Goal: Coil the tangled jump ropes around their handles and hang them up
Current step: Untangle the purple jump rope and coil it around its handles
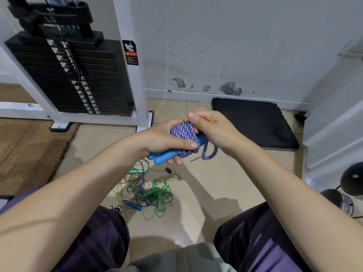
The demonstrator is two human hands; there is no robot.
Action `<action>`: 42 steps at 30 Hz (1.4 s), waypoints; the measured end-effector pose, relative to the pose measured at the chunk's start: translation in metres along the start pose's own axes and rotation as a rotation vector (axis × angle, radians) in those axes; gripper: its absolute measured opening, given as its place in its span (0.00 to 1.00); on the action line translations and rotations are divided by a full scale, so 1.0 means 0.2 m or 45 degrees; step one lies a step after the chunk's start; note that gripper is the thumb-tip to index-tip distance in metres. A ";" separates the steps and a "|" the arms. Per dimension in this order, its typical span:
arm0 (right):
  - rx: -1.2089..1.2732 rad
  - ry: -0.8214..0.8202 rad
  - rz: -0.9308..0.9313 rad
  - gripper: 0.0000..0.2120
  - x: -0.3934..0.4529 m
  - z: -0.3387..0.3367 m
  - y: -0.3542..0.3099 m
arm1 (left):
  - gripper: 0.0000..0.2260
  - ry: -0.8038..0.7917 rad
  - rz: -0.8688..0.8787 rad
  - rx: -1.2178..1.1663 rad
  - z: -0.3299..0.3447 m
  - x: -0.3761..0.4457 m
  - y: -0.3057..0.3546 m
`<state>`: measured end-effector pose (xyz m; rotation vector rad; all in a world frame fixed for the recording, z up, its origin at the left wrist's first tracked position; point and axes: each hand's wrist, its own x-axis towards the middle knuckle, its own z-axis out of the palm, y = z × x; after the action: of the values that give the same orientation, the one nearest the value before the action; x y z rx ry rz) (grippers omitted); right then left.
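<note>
We see left hand (pixel 165 140) gripping blue handles (pixel 160 157) | right hand (pixel 208 124) pinching braided rope (pixel 185 138) | risk: loose loop (pixel 209 154) slips, coil unwinds.

Coiled rope (pixel 184 138) held betw. left hand (pixel 163 140) & right hand (pixel 212 128), above floor (pixel 216 183); tangled ropes (pixel 147 191) on floor below; weight stack (pixel 74 75) far-left, mat (pixel 253 122) by wall, far-right
</note>
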<state>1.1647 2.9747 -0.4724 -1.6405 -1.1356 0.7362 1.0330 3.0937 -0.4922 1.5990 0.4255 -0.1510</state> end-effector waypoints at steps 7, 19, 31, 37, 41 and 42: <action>0.003 -0.058 0.145 0.16 0.00 -0.02 -0.03 | 0.22 -0.099 -0.093 -0.006 0.02 -0.02 0.01; -0.173 0.045 0.279 0.19 -0.01 -0.08 0.00 | 0.19 0.199 -0.015 0.307 0.06 -0.09 0.09; -0.102 0.349 0.052 0.21 -0.01 0.01 0.02 | 0.14 0.263 0.062 0.223 0.07 -0.10 0.10; -0.125 0.394 -0.031 0.21 -0.01 0.01 -0.01 | 0.24 0.173 0.093 0.159 0.06 -0.09 0.09; -0.213 0.443 -0.041 0.24 -0.01 0.03 0.00 | 0.27 0.221 0.057 0.375 0.06 -0.07 0.08; -0.231 0.460 -0.039 0.25 -0.01 0.03 0.01 | 0.29 0.324 0.031 0.483 0.06 -0.06 0.07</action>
<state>1.1587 2.9745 -0.4761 -1.8142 -0.9838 0.3040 1.0289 3.0796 -0.4764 2.0063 0.5993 -0.0076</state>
